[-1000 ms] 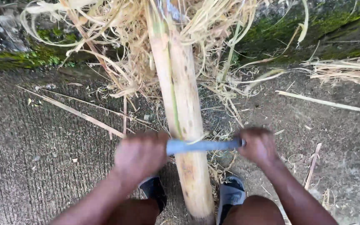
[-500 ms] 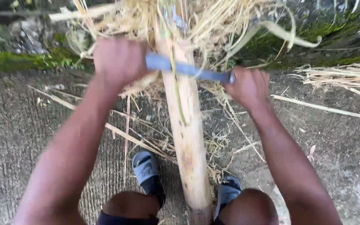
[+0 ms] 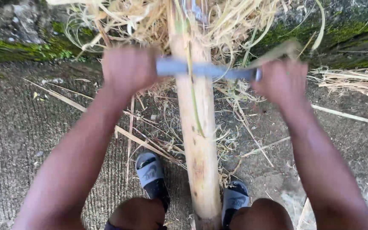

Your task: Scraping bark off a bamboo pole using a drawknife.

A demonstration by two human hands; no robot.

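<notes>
Both hands grip a blade point(image 3: 207, 70) laid crosswise over a pale pole point(image 3: 196, 132) in the upper middle of the frame: the left hand point(image 3: 128, 70) is closed around one end, the right hand point(image 3: 282, 81) around the other. Dry shavings point(image 3: 120, 21) pile up above, and two sandals point(image 3: 152, 174) flank the pole's lower end on the concrete ground point(image 3: 18, 140).

rough concrete ground point(image 3: 30, 140) under strewn dry shavings point(image 3: 150, 145)
</notes>
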